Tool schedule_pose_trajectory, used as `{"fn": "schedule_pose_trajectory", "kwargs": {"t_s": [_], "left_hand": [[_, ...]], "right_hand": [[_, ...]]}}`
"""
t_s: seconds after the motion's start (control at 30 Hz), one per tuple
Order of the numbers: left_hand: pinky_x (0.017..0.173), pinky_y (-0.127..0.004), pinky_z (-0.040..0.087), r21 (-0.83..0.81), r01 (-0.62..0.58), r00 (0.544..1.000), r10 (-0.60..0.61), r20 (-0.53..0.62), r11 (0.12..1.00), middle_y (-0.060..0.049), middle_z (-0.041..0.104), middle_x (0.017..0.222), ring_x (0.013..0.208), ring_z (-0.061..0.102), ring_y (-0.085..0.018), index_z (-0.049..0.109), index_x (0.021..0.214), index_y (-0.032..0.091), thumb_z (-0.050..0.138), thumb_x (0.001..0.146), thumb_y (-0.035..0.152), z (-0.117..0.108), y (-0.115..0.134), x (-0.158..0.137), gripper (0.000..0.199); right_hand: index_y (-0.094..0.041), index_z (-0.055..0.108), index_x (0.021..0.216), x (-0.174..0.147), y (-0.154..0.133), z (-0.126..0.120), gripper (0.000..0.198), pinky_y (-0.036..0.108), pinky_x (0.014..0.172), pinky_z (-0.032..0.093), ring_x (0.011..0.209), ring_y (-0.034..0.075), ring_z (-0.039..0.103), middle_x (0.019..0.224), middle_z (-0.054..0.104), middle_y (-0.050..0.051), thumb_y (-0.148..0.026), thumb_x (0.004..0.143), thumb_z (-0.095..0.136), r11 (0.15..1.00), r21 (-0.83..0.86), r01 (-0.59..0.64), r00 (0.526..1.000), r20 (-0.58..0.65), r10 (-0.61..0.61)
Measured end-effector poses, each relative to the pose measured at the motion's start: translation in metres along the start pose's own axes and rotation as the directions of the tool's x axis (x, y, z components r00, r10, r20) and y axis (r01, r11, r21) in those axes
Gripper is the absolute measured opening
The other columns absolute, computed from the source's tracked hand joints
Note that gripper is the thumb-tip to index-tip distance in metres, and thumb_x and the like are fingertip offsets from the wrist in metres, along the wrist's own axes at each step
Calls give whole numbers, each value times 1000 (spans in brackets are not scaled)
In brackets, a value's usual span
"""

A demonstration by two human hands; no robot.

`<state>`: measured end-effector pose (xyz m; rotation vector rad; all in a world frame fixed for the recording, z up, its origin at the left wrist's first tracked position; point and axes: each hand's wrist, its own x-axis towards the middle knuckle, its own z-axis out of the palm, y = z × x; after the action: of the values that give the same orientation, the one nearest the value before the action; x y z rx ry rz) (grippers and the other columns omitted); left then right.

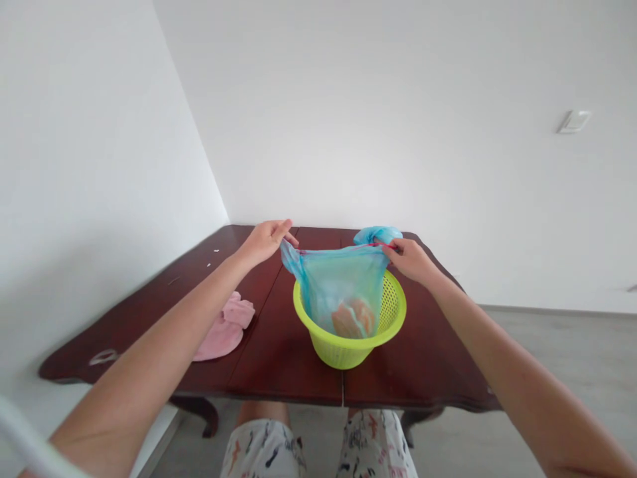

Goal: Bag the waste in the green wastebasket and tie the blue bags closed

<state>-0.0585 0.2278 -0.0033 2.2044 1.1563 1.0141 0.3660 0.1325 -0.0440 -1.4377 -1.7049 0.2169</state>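
Note:
A translucent blue drawstring plastic bag (343,282) is stretched wide between my two hands, its lower part down inside a yellow-green plastic basket (326,338). Through the film shows an orange-brown and whitish item (354,317) that I cannot identify. My left hand (271,239) is closed at the bag's upper left corner. At the upper right corner, my right hand (405,255) pinches the bag's edge by its red drawstring (381,245). Behind the right hand lies crumpled blue plastic (378,234); whether it belongs to the same bag is unclear.
All this stands on a dark red-brown wooden table (283,365). Pink folded cloth (226,328) lies left of the basket, partly behind my left forearm. Small white scraps (215,251) and a pale loop (103,357) are on the table's left. White walls border the back and left.

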Motion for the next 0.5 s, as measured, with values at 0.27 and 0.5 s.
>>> {"fn": "schedule_pose_trajectory", "kwargs": {"t_s": [0.27,0.5], "left_hand": [[127,-54,62,-176,-423,871,346,-349,889,-15,90,139,142,83,-33,73,112,24,60,125,57,-9,61,-55,37],[118,-49,70,223,-582,593,595,-542,782,-9,90,140,129,88,-29,85,114,28,85,111,30,-28,71,-86,3]], "right_hand": [[-26,77,110,-24,-59,-26,28,38,82,67,103,24,76,122,77,10,-53,117,71,911,98,400,829,-463,-314],[-26,67,73,-82,-73,-55,57,31,46,35,47,15,48,57,57,-3,-65,111,84,899,388,204,873,-488,13]]}}
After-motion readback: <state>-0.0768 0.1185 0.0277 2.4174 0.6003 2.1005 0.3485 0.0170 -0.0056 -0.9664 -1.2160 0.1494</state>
